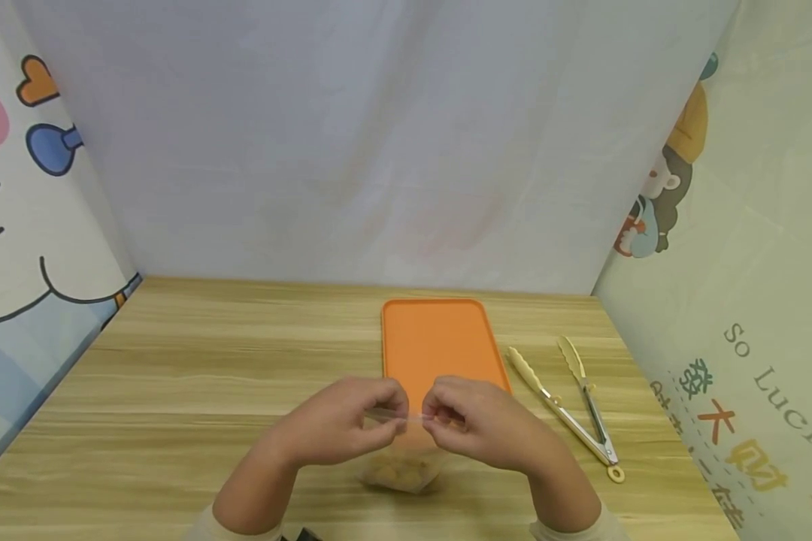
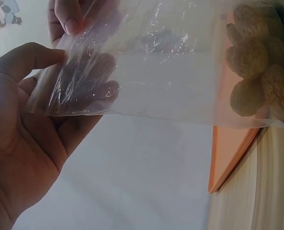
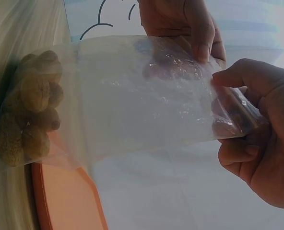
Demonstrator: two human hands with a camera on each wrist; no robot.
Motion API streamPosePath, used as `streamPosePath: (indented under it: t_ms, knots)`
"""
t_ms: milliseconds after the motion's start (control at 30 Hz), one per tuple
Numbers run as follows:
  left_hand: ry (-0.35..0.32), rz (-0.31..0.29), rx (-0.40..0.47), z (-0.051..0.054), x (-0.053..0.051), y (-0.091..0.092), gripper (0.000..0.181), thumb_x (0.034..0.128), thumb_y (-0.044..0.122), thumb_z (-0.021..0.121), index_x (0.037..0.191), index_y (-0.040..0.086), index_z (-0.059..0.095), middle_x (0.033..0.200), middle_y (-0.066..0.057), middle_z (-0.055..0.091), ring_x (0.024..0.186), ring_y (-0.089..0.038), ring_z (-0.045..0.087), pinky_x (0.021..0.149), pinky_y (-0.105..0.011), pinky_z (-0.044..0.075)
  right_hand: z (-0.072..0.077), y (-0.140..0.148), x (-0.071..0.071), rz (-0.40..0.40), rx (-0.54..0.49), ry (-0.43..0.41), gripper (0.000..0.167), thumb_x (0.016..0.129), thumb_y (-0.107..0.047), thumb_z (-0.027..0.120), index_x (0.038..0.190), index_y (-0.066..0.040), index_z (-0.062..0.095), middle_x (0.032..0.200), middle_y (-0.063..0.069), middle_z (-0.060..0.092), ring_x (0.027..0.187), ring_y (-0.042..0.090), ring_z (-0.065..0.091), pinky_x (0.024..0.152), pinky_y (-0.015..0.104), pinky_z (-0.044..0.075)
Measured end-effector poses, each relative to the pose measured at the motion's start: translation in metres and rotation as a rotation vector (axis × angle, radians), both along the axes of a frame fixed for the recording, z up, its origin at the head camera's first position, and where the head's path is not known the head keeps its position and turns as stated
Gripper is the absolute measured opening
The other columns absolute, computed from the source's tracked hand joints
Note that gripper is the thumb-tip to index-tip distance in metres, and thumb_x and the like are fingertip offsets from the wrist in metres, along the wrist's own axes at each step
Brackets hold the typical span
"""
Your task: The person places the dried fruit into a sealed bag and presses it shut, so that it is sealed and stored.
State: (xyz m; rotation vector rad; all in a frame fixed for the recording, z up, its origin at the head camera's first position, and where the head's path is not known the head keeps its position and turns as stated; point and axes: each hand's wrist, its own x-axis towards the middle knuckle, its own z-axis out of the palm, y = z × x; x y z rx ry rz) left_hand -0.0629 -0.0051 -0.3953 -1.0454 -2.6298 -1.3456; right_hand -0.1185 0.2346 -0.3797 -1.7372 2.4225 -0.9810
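A clear plastic bag (image 2: 166,91) stands upright between my two hands, its lower end at the table in front of the orange tray. Brown, rough-shelled walnuts (image 3: 35,93) are gathered in the bottom of the bag. My left hand (image 1: 341,422) pinches the bag's top edge between thumb and fingers. Close beside it, my right hand (image 1: 483,424) pinches the same edge from the other side. The upper part of the bag between hands and walnuts looks flat. Whether its mouth is sealed I cannot tell.
An orange tray (image 1: 440,342) lies flat on the wooden table (image 1: 243,353) behind the hands. To its right rest spread metal tongs (image 1: 575,424) with cream tips. A pale curtain (image 1: 352,150) closes off the back, with printed cloths on both sides.
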Motion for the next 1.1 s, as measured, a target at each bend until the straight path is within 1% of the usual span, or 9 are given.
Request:
streamPosePath:
  t_ms: [100, 200, 467, 600, 700, 800, 867, 1000, 1100]
  knots:
    - [0.027, -0.006, -0.002, 0.0011, 0.0006, 0.0002, 0.004, 0.0972, 0.014, 0.057, 0.095, 0.017, 0.060, 0.087, 0.012, 0.062, 0.086, 0.000, 0.063, 0.083, -0.021, 0.054, 0.0009, -0.0016, 0.0005, 0.005, -0.015, 0.032, 0.014, 0.091, -0.009, 0.065, 0.088, -0.020, 0.057, 0.076, -0.013, 0.048, 0.066, -0.001, 0.042, 0.057, 0.013, 0.040]
    - [0.027, -0.004, -0.002, 0.0023, 0.0004, 0.0015, 0.006, 0.0989, 0.018, 0.056, 0.095, 0.016, 0.060, 0.086, 0.012, 0.062, 0.087, 0.000, 0.063, 0.084, -0.022, 0.054, 0.0011, -0.0017, 0.0002, 0.009, -0.033, 0.055, 0.014, 0.090, -0.008, 0.064, 0.088, -0.020, 0.056, 0.075, -0.012, 0.048, 0.065, -0.002, 0.041, 0.056, 0.012, 0.039]
    - [-0.019, 0.051, 0.009, 0.0032, 0.0008, 0.0049, 0.004, 0.0968, 0.019, 0.059, 0.094, 0.016, 0.061, 0.087, 0.013, 0.062, 0.088, -0.001, 0.063, 0.085, -0.023, 0.054, 0.0002, -0.0026, 0.0018, -0.026, -0.024, 0.038, 0.011, 0.090, -0.012, 0.065, 0.090, -0.020, 0.058, 0.079, -0.014, 0.051, 0.069, -0.001, 0.044, 0.061, 0.012, 0.042]
    - [-0.035, 0.047, 0.019, 0.0031, 0.0003, 0.0065, 0.006, 0.0974, 0.020, 0.059, 0.095, 0.016, 0.061, 0.089, 0.013, 0.063, 0.090, -0.001, 0.064, 0.086, -0.022, 0.053, -0.0006, -0.0043, 0.0028, -0.041, -0.027, 0.031, 0.010, 0.091, -0.015, 0.067, 0.090, -0.020, 0.060, 0.081, -0.014, 0.052, 0.071, -0.001, 0.048, 0.063, 0.012, 0.044]
    - [-0.037, 0.043, 0.027, 0.0018, 0.0001, 0.0076, 0.003, 0.0967, 0.018, 0.060, 0.097, 0.016, 0.062, 0.093, 0.009, 0.066, 0.092, -0.002, 0.065, 0.085, -0.021, 0.053, -0.0018, -0.0060, 0.0034, -0.034, -0.045, 0.030, 0.007, 0.091, -0.016, 0.068, 0.091, -0.019, 0.061, 0.082, -0.013, 0.055, 0.073, -0.001, 0.050, 0.064, 0.012, 0.045]
    - [-0.031, 0.041, 0.031, 0.0013, 0.0001, 0.0083, 0.006, 0.0951, 0.014, 0.062, 0.100, 0.016, 0.063, 0.096, 0.003, 0.069, 0.094, -0.003, 0.065, 0.085, -0.021, 0.054, -0.0020, -0.0075, 0.0042, -0.023, -0.063, 0.034, 0.006, 0.091, -0.014, 0.068, 0.092, -0.018, 0.062, 0.083, -0.012, 0.057, 0.073, 0.000, 0.052, 0.065, 0.011, 0.046]
    - [-0.028, 0.048, 0.028, 0.0012, 0.0003, 0.0086, 0.007, 0.0943, 0.014, 0.063, 0.101, 0.016, 0.063, 0.096, 0.002, 0.070, 0.095, -0.003, 0.066, 0.085, -0.021, 0.054, -0.0022, -0.0081, 0.0045, -0.021, -0.071, 0.042, 0.006, 0.091, -0.013, 0.067, 0.092, -0.017, 0.063, 0.083, -0.011, 0.057, 0.073, 0.000, 0.052, 0.065, 0.011, 0.045]
    - [-0.018, 0.061, 0.016, 0.0011, 0.0005, 0.0092, 0.007, 0.0934, 0.013, 0.064, 0.100, 0.017, 0.063, 0.095, 0.007, 0.069, 0.095, -0.003, 0.066, 0.085, -0.021, 0.054, -0.0029, -0.0088, 0.0049, -0.020, -0.071, 0.069, 0.008, 0.090, -0.011, 0.067, 0.092, -0.017, 0.062, 0.081, -0.011, 0.056, 0.072, 0.000, 0.050, 0.064, 0.010, 0.044]
    - [0.007, 0.063, 0.008, 0.0007, 0.0002, 0.0096, 0.007, 0.0931, 0.014, 0.064, 0.099, 0.017, 0.063, 0.094, 0.010, 0.068, 0.095, -0.003, 0.066, 0.084, -0.021, 0.054, -0.0033, -0.0088, 0.0050, -0.019, -0.067, 0.085, 0.009, 0.089, -0.011, 0.068, 0.092, -0.016, 0.061, 0.081, -0.011, 0.055, 0.071, 0.000, 0.050, 0.064, 0.009, 0.043]
